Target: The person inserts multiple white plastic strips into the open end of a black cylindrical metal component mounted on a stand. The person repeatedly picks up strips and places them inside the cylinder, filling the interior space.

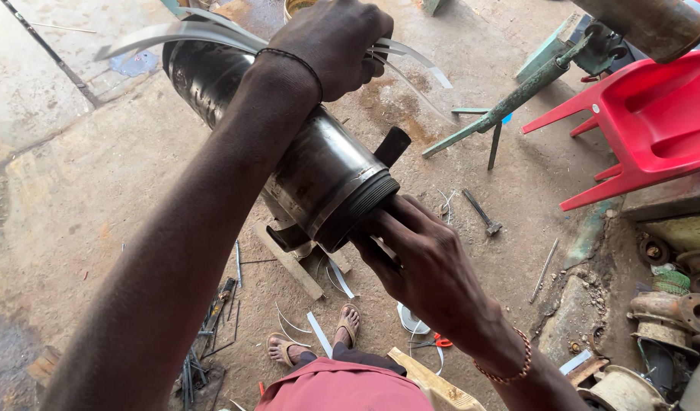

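Below me, a dusty concrete floor (76, 190) strewn with metal scraps (213, 320); a red plastic chair (647, 122) lies tipped in daylight.

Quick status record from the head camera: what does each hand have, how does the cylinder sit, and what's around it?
left hand: gripping thin metal strips at the cylinder's far end
right hand: fingers on the threaded near end
metal cylinder: dark, tilted, held above the floor
nearby: red plastic chair, hammer, strip offcuts by the sandalled feet

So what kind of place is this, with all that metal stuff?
Probably a metal repair workshop. The hands hold a big dark metal cylinder, a hammer and metal strips lie on the dirty concrete floor, and old rusty machine parts are piled nearby.
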